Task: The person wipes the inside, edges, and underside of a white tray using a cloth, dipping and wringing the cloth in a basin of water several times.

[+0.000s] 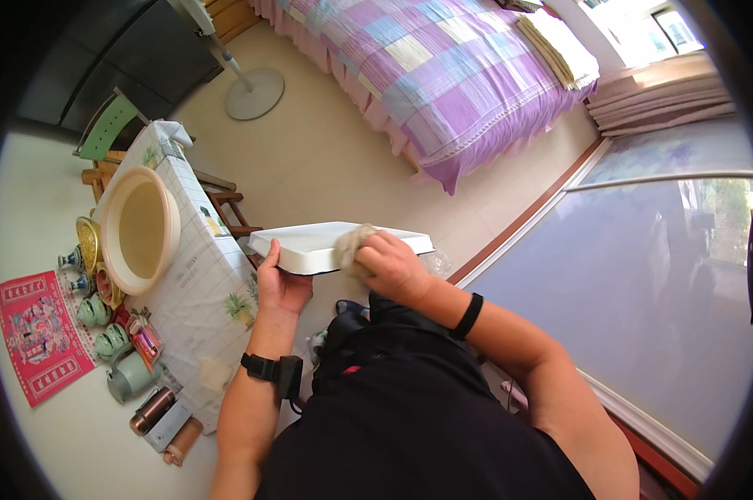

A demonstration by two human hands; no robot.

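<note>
A shallow white tray (308, 240) with a dark lower edge is held up in front of my waist. My left hand (283, 281) grips its left corner, with the thumb against the side wall and the fingers underneath. In my right hand (392, 265) is a bunched beige cloth (353, 250), pressed to the tray's near side wall. The hand and cloth hide part of that wall. To the left, a large cream basin (109, 250) with a pink rim stands on the cloth-covered table (195, 294), holding what looks like water.
Along the wall stand a grey-green kettle (126, 378), a copper-coloured flask (153, 410) and several jars (111, 340). Ahead are a green-backed chair (109, 128), a fan's round base (256, 94) and a bed with a checked cover (414, 56). Sliding panels (633, 281) line the right.
</note>
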